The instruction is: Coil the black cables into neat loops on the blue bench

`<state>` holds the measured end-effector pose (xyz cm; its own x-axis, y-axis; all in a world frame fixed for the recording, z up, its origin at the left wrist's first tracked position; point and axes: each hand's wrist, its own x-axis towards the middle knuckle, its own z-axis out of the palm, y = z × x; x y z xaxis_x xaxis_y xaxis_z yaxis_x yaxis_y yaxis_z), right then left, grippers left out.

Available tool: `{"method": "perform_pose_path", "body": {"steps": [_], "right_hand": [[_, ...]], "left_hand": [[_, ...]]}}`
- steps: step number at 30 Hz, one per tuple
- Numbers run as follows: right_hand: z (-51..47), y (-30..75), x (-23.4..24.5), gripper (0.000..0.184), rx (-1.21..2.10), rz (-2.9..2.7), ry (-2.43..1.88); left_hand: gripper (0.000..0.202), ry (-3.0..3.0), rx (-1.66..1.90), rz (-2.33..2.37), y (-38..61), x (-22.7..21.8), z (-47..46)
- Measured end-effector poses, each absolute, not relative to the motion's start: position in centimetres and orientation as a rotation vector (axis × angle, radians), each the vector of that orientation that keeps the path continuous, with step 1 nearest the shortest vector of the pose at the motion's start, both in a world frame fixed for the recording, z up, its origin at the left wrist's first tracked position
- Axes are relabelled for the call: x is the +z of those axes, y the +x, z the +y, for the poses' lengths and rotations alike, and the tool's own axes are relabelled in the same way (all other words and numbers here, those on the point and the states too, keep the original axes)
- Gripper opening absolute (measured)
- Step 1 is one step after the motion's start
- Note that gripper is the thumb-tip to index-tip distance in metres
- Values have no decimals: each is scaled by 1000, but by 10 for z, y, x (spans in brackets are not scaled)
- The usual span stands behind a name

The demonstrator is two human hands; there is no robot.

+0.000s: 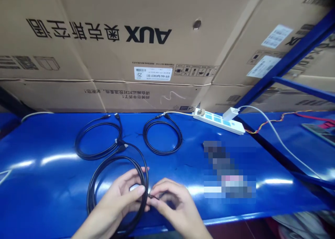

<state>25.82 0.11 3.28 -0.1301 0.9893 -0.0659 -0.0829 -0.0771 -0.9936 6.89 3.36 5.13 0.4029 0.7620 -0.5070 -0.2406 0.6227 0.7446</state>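
Head view: hands (117, 202) around cable (90, 197)

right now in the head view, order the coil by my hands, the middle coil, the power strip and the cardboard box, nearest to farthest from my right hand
From the right hand:
1. Black coil: just left, at the front
2. Middle coil: ahead, slightly left
3. Power strip: ahead, to the right
4. Cardboard box: back, beyond the strip

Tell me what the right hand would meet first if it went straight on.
The right hand points left; its fingertips seem to pinch the black cable's end, so that comes first. Just past it lies the left hand, though depth is hard to judge.
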Motion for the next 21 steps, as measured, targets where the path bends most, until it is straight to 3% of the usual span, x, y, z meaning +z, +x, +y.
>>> {"method": "perform_pose_path", "body": {"steps": [21], "right_hand": [[4, 253, 27, 25, 1383, -1003, -1281]], "left_hand": [[57, 753, 685, 935, 72, 46, 32]]}}
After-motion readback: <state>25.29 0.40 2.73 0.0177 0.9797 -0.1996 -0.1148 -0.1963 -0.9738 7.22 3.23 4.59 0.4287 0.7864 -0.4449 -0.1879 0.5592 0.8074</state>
